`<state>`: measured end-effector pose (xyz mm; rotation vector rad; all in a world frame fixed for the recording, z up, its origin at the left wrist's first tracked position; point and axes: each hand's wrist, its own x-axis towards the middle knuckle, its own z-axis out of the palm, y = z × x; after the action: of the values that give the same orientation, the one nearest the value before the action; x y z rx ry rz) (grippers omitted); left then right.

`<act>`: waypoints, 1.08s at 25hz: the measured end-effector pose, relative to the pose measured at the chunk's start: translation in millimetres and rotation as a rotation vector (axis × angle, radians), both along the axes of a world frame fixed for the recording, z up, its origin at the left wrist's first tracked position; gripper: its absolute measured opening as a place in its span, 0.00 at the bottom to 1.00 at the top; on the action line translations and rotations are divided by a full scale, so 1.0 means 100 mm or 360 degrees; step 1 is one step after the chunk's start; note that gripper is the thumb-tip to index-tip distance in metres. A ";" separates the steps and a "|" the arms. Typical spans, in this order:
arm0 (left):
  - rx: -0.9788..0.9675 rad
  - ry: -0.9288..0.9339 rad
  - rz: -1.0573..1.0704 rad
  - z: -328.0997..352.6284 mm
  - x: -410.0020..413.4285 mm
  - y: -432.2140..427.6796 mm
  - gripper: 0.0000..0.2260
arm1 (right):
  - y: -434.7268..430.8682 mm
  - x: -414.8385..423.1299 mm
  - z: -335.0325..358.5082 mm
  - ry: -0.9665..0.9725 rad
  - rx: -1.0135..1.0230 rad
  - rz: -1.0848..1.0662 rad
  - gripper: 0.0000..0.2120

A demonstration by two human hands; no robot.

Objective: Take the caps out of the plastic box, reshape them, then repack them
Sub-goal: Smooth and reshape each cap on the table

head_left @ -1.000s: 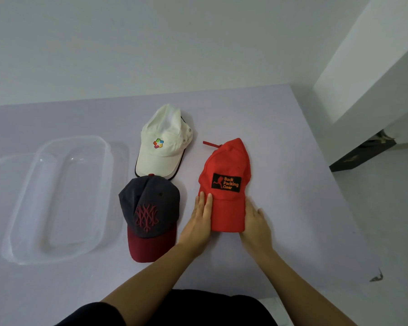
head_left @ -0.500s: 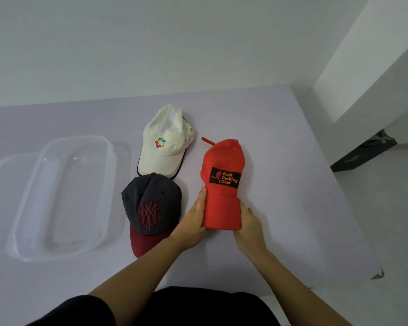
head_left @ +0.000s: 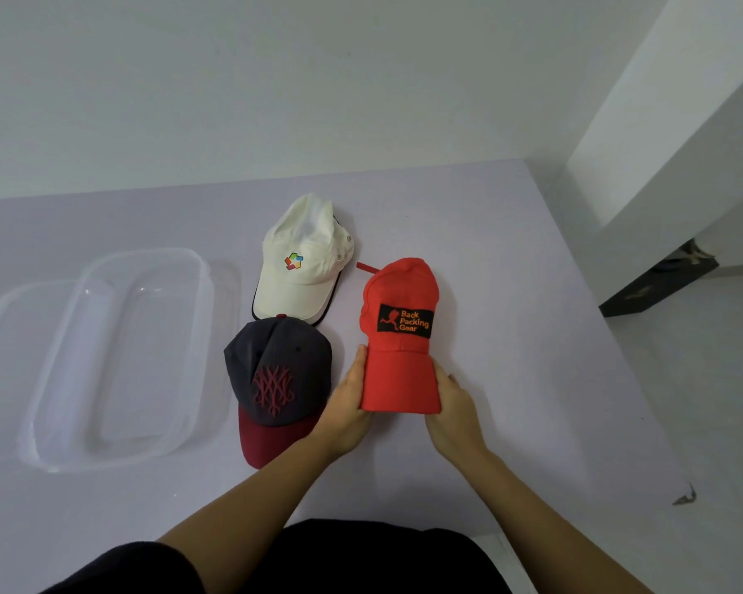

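Gripping red cap (head_left: 400, 336) by its brim: left hand (head_left: 346, 405) clamped at 9 o'clock, right hand (head_left: 451, 411) at 3. Navy cap (head_left: 277, 370) at 9, white cap (head_left: 303, 267) at 11, plastic box (head_left: 209, 302) beyond.

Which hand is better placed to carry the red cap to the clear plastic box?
Probably the left. The left hand grips the red cap on the side facing the plastic box, beyond the navy cap; the right hand must cross over.

Both hands hold a red cap (head_left: 400, 336) by its brim, the left hand (head_left: 346, 405) on its left edge and the right hand (head_left: 451, 413) on its right. A dark cap (head_left: 275, 370) lies just left, a white cap (head_left: 301, 267) beyond it. A clear plastic box (head_left: 207, 289) sits far left on the table (head_left: 511, 336).
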<state>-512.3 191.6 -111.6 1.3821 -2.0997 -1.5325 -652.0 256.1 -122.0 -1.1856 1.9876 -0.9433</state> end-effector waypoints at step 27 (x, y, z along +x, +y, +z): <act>-0.0125 0.0183 -0.0084 0.67 -0.17 -0.78 0.23 | 0.19 -0.37 -0.14 0.1336 -0.0275 0.0085 0.43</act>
<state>-528.8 113.7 -44.3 1.1922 -2.1187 -1.4937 -689.4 275.2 -136.1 -1.9489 2.5063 -0.6400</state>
